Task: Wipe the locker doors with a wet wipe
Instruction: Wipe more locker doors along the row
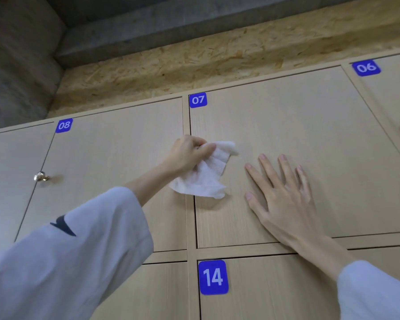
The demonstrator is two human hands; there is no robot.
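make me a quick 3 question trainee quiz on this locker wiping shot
1. True or false: the left hand grips the wet wipe.
2. Which door does the right hand lie flat on? A) 08 B) 07 C) 14
3. Fill in: the number label below door 07 reads ____.

Key: 1 true; 2 B; 3 14
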